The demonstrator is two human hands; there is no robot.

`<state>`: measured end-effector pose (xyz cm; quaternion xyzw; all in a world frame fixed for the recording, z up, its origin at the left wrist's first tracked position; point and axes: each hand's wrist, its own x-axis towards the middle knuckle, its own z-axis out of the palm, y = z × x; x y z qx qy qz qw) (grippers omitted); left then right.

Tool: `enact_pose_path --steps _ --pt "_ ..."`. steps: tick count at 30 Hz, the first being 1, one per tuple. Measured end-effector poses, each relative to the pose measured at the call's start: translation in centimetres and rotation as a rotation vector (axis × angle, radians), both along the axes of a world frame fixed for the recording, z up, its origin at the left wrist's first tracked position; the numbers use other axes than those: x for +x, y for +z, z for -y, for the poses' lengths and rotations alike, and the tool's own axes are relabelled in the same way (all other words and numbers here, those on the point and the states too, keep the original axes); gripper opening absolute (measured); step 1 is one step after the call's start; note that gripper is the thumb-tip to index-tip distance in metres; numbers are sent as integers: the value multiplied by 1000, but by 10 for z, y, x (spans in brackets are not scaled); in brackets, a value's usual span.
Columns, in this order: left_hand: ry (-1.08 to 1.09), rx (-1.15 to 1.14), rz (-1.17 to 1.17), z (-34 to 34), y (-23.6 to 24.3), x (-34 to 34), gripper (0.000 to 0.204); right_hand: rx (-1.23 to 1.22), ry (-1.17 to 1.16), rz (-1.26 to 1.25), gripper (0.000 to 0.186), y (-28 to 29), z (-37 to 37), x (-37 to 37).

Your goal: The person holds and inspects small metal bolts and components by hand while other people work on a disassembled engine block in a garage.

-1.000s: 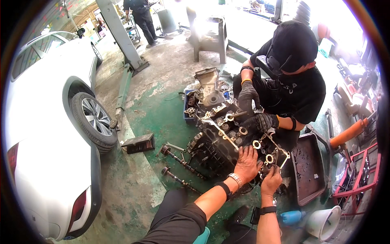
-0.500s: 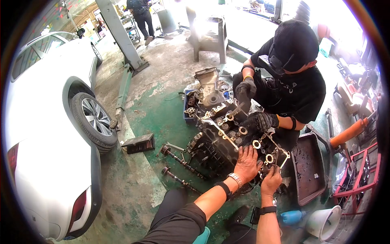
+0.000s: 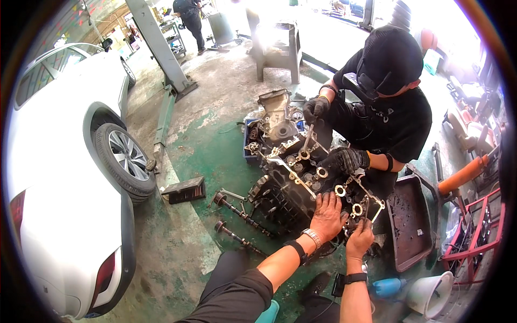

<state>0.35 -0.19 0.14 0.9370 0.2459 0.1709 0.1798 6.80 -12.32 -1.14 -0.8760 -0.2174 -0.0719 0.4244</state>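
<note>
A partly dismantled engine (image 3: 293,180) with exposed round ports lies in front of me. My left hand (image 3: 327,220) rests on its near edge, fingers laid on the metal. My right hand (image 3: 360,242), at the engine's near right corner, has fingers closed around a thin metal piece, partly hidden. Across the engine a co-worker in black (image 3: 393,116) leans in, one gloved hand (image 3: 315,110) raised above it, the other gloved hand (image 3: 347,160) on it. Two camshafts (image 3: 239,215) lie on the floor left of it.
A white car (image 3: 64,194) stands left, beside a lift post (image 3: 153,51). A tool case (image 3: 180,190), blue crate (image 3: 249,151), drip tray (image 3: 409,231), bucket (image 3: 431,293) and red frame (image 3: 474,253) surround the engine. A step stool (image 3: 277,54) and another person (image 3: 189,21) are behind.
The co-worker's raised gloved hand has moved up and leftward from the engine top. The distant person has stepped and shifted. My hands stay where they were.
</note>
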Motion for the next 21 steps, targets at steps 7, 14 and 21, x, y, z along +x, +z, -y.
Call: enact_pose_path --steps 7,14,21 --pt "-2 -4 -2 0 0 0 63 -24 0 0 20 -1 1 1" --pt "0 8 5 0 -1 0 63 -6 -1 -5 19 2 0 -1" --pt "-1 9 28 0 -1 0 63 28 -1 3 18 4 -1 -2"
